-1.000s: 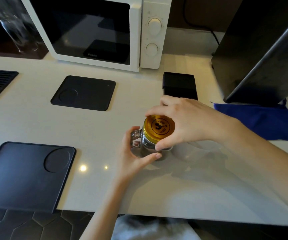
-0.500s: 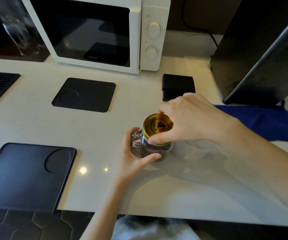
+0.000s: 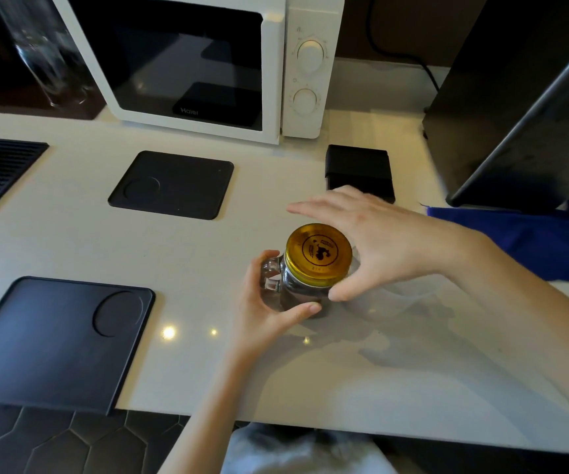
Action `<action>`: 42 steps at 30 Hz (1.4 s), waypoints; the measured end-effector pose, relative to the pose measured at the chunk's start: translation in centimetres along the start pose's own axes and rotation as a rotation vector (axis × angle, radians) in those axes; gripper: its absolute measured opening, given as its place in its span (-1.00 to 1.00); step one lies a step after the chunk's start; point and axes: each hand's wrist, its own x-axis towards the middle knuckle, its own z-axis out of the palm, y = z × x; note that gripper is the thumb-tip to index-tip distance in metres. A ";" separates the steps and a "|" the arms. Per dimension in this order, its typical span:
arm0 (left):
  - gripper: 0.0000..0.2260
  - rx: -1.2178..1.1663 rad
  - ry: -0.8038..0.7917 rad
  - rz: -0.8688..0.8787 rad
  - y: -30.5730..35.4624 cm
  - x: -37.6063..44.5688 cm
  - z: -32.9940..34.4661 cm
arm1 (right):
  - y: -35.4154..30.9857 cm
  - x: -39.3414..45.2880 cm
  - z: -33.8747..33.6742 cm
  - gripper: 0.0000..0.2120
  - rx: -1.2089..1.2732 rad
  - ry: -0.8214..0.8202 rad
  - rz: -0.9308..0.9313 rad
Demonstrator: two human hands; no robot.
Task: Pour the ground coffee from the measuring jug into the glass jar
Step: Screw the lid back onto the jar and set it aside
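Observation:
The glass jar (image 3: 293, 285) with a side handle stands on the white counter (image 3: 208, 254) and shows dark ground coffee in its lower part. A gold screw lid (image 3: 318, 249) with a black logo sits on top of it. My left hand (image 3: 269, 313) wraps the jar's body just below the handle. My right hand (image 3: 372, 241) arches over the lid's right side with fingers spread; the thumb touches the lid's rim and the index finger points left, clear of it. A clear measuring jug (image 3: 375, 302) sits faintly visible right of the jar, under my right hand.
A white microwave (image 3: 208, 63) stands at the back. Black mats lie at the front left (image 3: 47, 340) and centre left (image 3: 173, 184). A small black box (image 3: 358, 169) is behind my right hand, with a dark appliance (image 3: 522, 107) and a blue cloth (image 3: 529, 241) on the right.
My right hand gripped the lid and turned on it; now its fingers have spread and lifted off, leaving the whole lid top visible. The left hand and the jar have stayed in place.

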 end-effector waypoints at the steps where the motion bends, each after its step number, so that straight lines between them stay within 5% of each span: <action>1: -0.29 -0.001 -0.004 0.000 0.0 0.0 0.0 | 0.0 0.0 0.1 -0.17 0.033 0.001 -0.020; 6: -0.30 0.003 -0.009 0.009 -0.1 0.3 0.0 | -0.2 0.6 1.0 -0.30 -0.123 0.144 0.021; 15: -0.40 0.036 0.036 0.019 0.5 -0.2 0.0 | -0.2 0.0 4.0 -0.35 0.055 0.447 0.054; 35: -0.28 0.100 -0.109 -0.084 -0.8 13.4 0.9 | 7.0 7.8 -0.1 -0.39 0.068 0.487 0.135; 42: -0.39 0.037 -0.197 -0.085 -0.5 16.2 1.5 | 8.8 9.1 -1.0 -0.35 0.075 0.489 0.151</action>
